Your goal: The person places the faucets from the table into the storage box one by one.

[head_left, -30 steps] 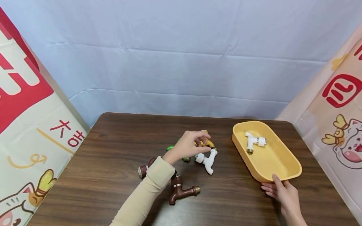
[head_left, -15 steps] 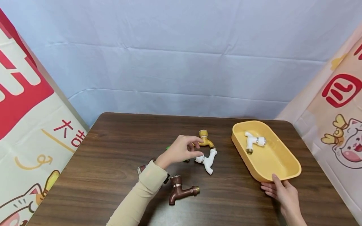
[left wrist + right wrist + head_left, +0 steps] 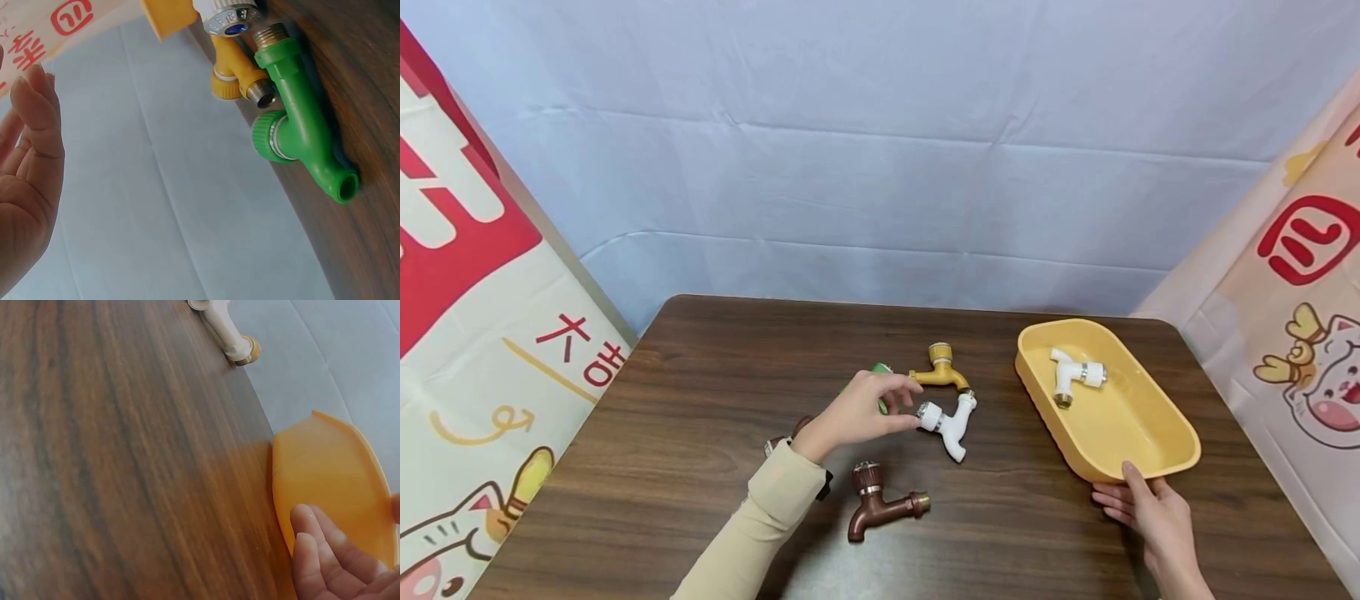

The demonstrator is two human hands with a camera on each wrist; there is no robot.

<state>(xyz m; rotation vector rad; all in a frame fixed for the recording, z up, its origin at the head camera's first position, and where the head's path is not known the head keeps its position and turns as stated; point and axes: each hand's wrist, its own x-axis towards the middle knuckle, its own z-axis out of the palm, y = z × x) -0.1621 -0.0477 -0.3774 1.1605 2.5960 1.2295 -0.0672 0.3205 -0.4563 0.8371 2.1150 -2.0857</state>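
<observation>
A person's left hand (image 3: pixel 868 408) hangs over the wooden table (image 3: pixel 1015 517), fingers loosely bent, with the thumb spread apart from the fingertips. In the head view the thumb tip lines up with the knob of a white tap (image 3: pixel 953 429), but the left wrist view shows a gap between the hand and the taps. Just beyond the hand lies a green tap (image 3: pixel 306 119), partly hidden by it in the head view. A yellow tap (image 3: pixel 942 377) lies on the far side of the white one, its spout close to the white tap's threaded end; whether they touch cannot be told.

Nearer, to the right of the rolled cream sleeve (image 3: pixel 786 487), a brown tap (image 3: pixel 872 508) lies with its threaded end to the right. Another brown tap (image 3: pixel 777 442) is mostly hidden behind the left wrist.

On the right, the right hand (image 3: pixel 1157 517) pinches the near end of a yellow tray (image 3: pixel 1120 429), thumb at the rim and fingers against the outer wall. A second white tap (image 3: pixel 1066 375) lies inside, towards the far left of the tray.

Pale blue cloth (image 3: pixel 880 167) hangs along the far side.
</observation>
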